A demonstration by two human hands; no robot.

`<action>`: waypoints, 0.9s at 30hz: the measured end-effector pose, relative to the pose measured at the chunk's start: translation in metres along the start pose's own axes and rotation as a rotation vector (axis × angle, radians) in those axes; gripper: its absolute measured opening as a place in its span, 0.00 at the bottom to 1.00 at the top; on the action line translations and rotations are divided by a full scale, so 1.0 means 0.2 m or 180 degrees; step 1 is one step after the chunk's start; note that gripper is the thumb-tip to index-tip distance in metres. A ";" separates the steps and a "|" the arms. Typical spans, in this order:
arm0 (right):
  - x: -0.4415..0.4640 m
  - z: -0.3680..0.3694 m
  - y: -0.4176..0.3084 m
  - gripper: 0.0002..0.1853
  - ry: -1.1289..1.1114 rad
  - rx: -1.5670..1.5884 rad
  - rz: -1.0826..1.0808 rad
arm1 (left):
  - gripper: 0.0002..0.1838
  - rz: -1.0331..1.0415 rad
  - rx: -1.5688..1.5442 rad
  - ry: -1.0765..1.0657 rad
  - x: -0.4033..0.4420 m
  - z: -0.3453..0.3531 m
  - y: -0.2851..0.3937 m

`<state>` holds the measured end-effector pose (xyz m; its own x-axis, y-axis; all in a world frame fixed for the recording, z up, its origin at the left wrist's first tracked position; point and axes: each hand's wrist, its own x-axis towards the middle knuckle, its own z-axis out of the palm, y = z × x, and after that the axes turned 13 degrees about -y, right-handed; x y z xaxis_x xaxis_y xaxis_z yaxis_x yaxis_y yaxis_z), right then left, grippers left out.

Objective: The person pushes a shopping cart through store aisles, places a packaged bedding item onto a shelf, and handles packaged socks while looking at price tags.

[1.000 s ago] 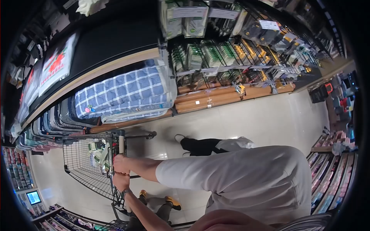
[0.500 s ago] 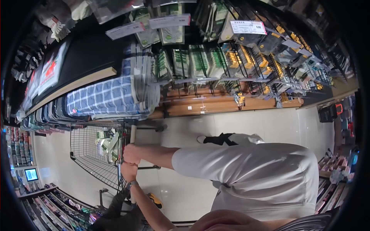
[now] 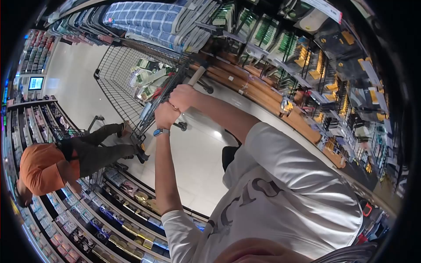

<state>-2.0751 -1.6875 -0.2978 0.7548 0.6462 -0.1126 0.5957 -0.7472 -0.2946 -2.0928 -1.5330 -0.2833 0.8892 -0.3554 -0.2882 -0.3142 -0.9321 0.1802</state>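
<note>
My left hand [image 3: 165, 115], with a smartwatch [image 3: 161, 132] on its wrist, is wrapped round the handle of a black wire shopping cart. Right beside it, my right hand [image 3: 184, 96] grips the same handle [image 3: 197, 75], the two hands touching. Beyond them the cart basket [image 3: 115, 72] holds green-and-white packaged goods [image 3: 149, 79] heaped near its handle end. Both sets of fingers are closed, and the hands partly cover the bar.
A person in an orange top [image 3: 44, 168] stands at the left, beside shelves of small boxed goods [image 3: 127, 232]. Plaid bedding [image 3: 144, 22] lies on a shelf above the cart. Hanging packets [image 3: 267, 33] line the right side. A lit screen [image 3: 36, 83] stands at the far left.
The view has turned, and the cart and both hands now appear higher in it. The person in orange has come into full view at left. Both hands have stayed on the handle.
</note>
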 end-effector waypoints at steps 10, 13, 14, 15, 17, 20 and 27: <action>-0.81 0.33 -0.17 0.13 -0.0120 -0.0401 0.0297 | 0.15 0.0084 -0.0134 -0.0146 -0.55 0.32 0.60; -1.07 0.37 -0.19 0.16 -0.0218 -0.0301 0.0445 | 0.14 0.0265 -0.0302 0.0265 -0.66 0.55 0.74; -1.15 0.43 -0.16 0.15 -0.0150 -0.0261 0.0417 | 0.13 0.0431 -0.0500 0.0380 -0.71 0.61 0.80; -1.24 0.48 -0.15 0.15 -0.0068 -0.0191 0.0398 | 0.12 0.0532 -0.0455 0.0446 -0.75 0.68 0.86; -1.41 0.55 -0.15 0.18 -0.0038 -0.0149 0.0379 | 0.10 0.0803 -0.0353 0.0570 -0.82 0.78 0.98; -1.65 0.59 -0.19 0.20 -0.0453 -0.0193 0.0649 | 0.08 0.1064 -0.0291 0.0313 -0.96 0.87 1.15; -2.24 0.94 -0.12 0.16 0.1133 -0.0314 0.0345 | 0.19 0.2128 -0.1468 0.0066 -1.53 0.79 1.41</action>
<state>-2.4783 -1.9293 -0.4182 0.8527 0.4811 0.2035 0.5176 -0.8308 -0.2044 -2.5061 -1.6974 -0.2920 0.5694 -0.8214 0.0342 -0.6165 -0.3991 0.6788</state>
